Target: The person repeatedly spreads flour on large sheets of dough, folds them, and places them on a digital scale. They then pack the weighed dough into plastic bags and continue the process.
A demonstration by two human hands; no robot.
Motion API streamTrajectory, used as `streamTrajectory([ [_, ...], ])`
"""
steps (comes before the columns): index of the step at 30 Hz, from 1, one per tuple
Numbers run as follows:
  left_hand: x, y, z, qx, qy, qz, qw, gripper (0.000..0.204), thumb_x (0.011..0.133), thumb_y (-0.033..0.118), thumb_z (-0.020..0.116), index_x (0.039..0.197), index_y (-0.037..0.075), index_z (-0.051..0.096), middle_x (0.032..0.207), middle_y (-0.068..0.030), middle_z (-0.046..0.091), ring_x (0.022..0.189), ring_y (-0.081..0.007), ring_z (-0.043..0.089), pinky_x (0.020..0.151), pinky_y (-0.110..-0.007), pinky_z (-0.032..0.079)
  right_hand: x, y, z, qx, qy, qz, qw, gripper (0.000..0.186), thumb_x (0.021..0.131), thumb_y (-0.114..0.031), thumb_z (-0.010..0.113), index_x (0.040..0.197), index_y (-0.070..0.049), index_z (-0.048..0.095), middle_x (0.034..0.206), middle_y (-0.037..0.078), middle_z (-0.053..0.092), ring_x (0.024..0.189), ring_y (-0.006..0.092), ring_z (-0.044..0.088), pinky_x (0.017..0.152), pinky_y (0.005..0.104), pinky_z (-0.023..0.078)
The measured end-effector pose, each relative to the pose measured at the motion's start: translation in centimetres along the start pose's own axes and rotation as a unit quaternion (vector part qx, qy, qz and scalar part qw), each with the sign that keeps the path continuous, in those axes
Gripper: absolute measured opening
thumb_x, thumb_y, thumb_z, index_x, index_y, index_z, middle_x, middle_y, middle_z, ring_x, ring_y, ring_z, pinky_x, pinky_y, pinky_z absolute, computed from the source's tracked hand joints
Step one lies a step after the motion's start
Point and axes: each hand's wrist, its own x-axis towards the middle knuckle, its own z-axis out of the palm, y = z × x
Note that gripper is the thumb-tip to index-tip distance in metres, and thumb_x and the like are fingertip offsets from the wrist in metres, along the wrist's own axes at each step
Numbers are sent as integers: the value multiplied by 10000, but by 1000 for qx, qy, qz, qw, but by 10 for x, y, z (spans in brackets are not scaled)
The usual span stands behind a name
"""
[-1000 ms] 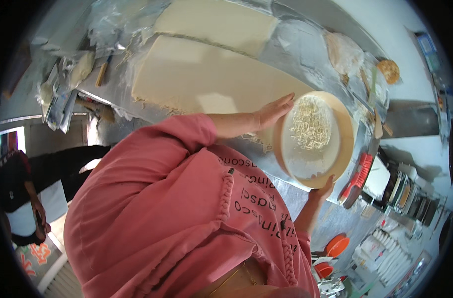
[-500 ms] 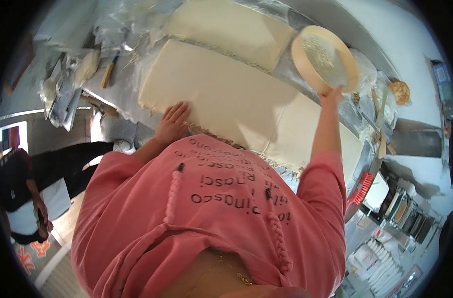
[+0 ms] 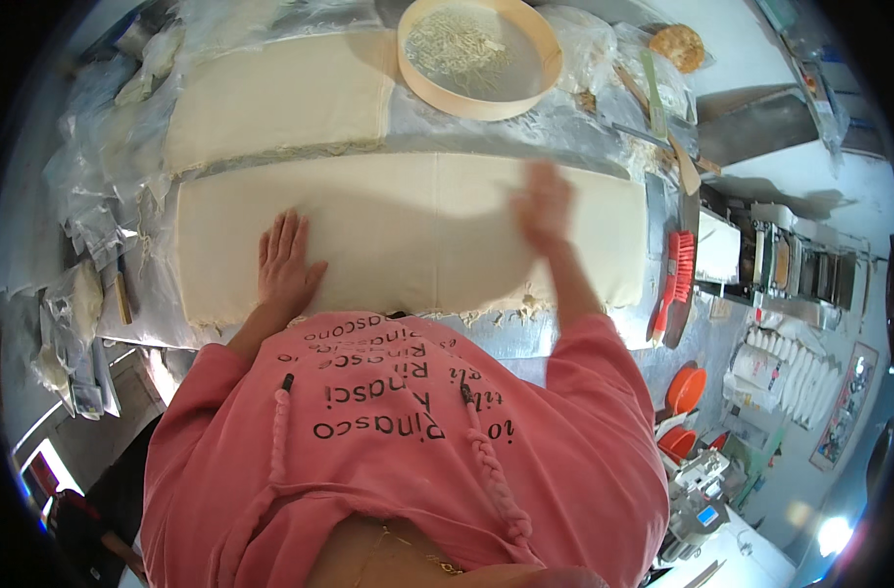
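A long, pale dough sheet [image 3: 368, 235] lies across the work table in front of me, with a seam running across it right of its middle. My left hand [image 3: 288, 260] rests flat on its left part, fingers stretched out. Above the right part is my right hand [image 3: 545, 208], smeared by motion; its fingers do not show clearly and I see nothing in it. Beyond the sheet stands a round sieve [image 3: 535, 93] with a pale wooden rim and dough scraps inside. A second dough sheet [image 3: 280, 98] lies farther back on the left.
Crumpled plastic sheeting [image 3: 114, 167] covers the table's left side. A red brush [image 3: 676, 279] lies at the right edge, near a wooden spatula [image 3: 684, 165]. Orange-red bowls [image 3: 686, 389] and a small machine [image 3: 699, 514] stand at lower right. Another person [image 3: 84, 534] is at lower left.
My right hand has let go of the sieve, which now rests on the table beyond the dough, and has come back over the dough sheet. My left hand stays on the dough. The view has turned.
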Motion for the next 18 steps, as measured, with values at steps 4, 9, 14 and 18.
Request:
streamTrajectory([
  [4,-38,-36,11,1,-16,-6,1000,693,829,368,496,1394,67,230,1463,-142,182,1360,-305,136,1088,-450,113,-68,168,-13,-84,24,344,935,646,905,-523,296,1400,-111,243,1454,121,220,1347,254,188,1044,519,186],
  [9,-99,-74,15,-19,31,-1,999,638,839,340,479,1372,51,281,1436,-165,247,1342,-325,195,1075,-481,135,-32,72,-21,-102,134,335,927,471,865,-359,488,1235,-72,444,1260,185,431,1183,317,387,945,506,309],
  [14,-123,-101,16,2,-25,111,994,584,778,266,586,1300,79,406,1398,-160,315,1317,-320,261,1073,-470,171,98,-116,24,166,65,-72,981,182,785,-125,566,952,-62,603,866,137,613,862,331,546,775,446,427],
  [18,-106,-124,-18,-149,37,225,962,418,710,123,629,1118,68,554,1244,-145,493,1175,-329,448,975,-475,344,186,-200,70,157,-14,117,981,283,779,-232,541,944,-6,583,993,209,579,903,352,574,807,447,456],
])
